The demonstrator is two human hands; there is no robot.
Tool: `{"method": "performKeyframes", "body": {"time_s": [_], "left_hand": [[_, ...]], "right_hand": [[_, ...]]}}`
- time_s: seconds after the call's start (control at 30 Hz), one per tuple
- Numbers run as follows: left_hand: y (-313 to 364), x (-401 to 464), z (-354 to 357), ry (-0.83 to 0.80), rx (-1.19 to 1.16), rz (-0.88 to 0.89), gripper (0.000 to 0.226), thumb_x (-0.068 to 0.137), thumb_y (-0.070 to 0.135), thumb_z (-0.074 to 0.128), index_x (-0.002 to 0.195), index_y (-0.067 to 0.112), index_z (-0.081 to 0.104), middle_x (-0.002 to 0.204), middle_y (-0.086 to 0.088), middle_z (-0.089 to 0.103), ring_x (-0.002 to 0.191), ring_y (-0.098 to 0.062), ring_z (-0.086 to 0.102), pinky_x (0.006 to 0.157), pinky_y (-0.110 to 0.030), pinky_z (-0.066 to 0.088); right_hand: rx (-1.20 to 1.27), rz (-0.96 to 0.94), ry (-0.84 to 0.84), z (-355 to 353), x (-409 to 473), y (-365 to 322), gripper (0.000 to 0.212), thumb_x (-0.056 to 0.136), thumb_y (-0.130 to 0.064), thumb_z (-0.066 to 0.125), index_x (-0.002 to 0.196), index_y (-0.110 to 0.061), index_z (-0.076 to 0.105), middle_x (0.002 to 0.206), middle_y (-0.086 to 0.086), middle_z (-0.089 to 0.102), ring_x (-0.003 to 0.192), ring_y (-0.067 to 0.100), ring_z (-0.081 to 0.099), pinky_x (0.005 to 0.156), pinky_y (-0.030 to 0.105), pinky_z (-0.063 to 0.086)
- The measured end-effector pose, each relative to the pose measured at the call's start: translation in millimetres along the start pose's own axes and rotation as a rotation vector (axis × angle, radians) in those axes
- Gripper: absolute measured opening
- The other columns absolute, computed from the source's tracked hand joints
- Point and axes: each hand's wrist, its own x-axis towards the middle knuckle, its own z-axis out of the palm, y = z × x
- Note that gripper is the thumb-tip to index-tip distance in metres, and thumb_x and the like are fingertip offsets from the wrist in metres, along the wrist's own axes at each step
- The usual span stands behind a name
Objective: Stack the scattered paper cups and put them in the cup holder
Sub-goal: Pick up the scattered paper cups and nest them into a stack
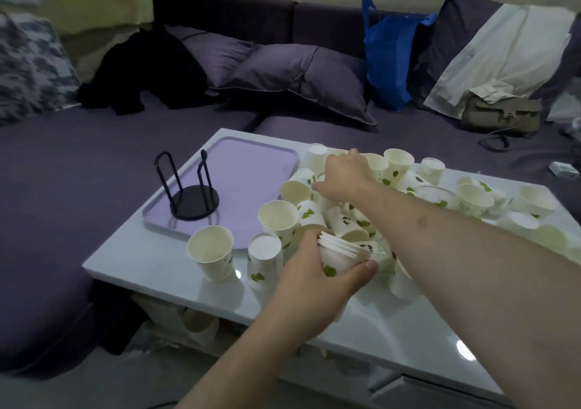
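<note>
Head view: left hand [309, 270] fingers [371, 265] wrapped around a short nested stack of paper cups [341, 256], held on its side low over the counter [377, 323]. Right hand [344, 174] reaches into the far pile of scattered cups [471, 199]; fingers curled down at a cup, but whether they actually grip one cannot be told, fingertips hidden behind the hand. Black wire cup holder [191, 188] stands empty on the lilac tray [251, 163], well left of the pile. Step looks like collecting, early stage; next move likely calls for lifting one cup clear and nesting it into the stack. Cups under the forearm are hidden, counter's near-right corner cut off, dim light blurs cup prints.
</note>
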Motion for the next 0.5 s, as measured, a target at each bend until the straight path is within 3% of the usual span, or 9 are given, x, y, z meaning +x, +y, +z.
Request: {"method": "performKeyframes", "body": {"time_s": [0.3,0.37,0.43,0.5], "left_hand": [[0.3,3.9,2.4,-0.003,0.002,-0.008,0.048,0.084,0.061,0.085,0.117,0.045,0.056,0.105,0.018,0.074,0.094,-0.001,0.071,0.069,-0.018,0.054],[2.0,0.9,3.2,-0.006,0.013,-0.003,0.048,0.084,0.06,0.085,0.117,0.046,0.054,0.106,0.017,0.074,0.095,-0.001,0.071,0.07,-0.018,0.053],[4.3,-2.5,4.5,-0.009,0.018,0.007,0.047,0.084,0.059,0.086,0.115,0.047,0.053,0.106,0.019,0.073,0.093,0.001,0.07,0.07,-0.017,0.052],[7.8,-5.7,5.8,-0.024,0.023,0.02,0.047,0.084,0.058,0.086,0.115,0.047,0.052,0.106,0.021,0.071,0.094,0.003,0.069,0.073,-0.018,0.053]], "right_hand": [[0.112,0.052,0.036,-1.5,-4.2,4.1,0.045,0.094,-0.048,0.071,0.073,-0.02,0.043,0.084,0.003,0.058,0.107,0.031,0.063,0.073,0.036,0.04],[0.171,0.042,0.028,-19.2,-11.8,10.5,0.043,0.093,-0.05,0.072,0.081,-0.016,0.048,0.085,0.004,0.06,0.105,0.033,0.064,0.07,0.037,0.041],[0.265,0.034,0.057,-43.6,-27.1,19.3,0.044,0.091,-0.052,0.073,0.1,-0.014,0.051,0.101,0.007,0.064,0.102,0.032,0.063,0.071,0.04,0.047],[0.448,0.061,0.129,-67.7,-53.8,30.3,0.049,0.091,-0.053,0.073,0.111,-0.015,0.051,0.106,0.001,0.062,0.094,0.025,0.063,0.073,0.041,0.051]]}}
